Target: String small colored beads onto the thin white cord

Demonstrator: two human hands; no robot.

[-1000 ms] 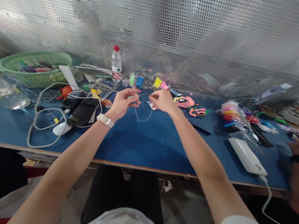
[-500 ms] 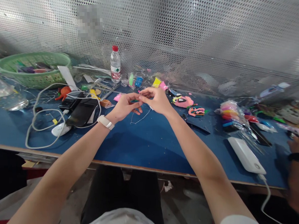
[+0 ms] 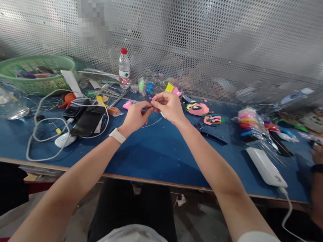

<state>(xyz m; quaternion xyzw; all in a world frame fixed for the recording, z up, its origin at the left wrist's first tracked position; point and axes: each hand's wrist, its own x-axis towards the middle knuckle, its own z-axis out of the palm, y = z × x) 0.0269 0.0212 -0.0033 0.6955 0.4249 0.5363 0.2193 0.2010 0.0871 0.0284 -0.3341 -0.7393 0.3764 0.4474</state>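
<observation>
In the middle of the frame, the left hand (image 3: 135, 115) and right hand (image 3: 170, 106) meet, both pinched tight on a thin wire (image 3: 151, 123). Its loose end lies on the blue worktop (image 3: 152, 150) just below. I think the work is only partly done.

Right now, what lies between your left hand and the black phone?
Head view: a small orange packet and a loop of white cable lie on the blue table between the left hand and the black phone.
</observation>
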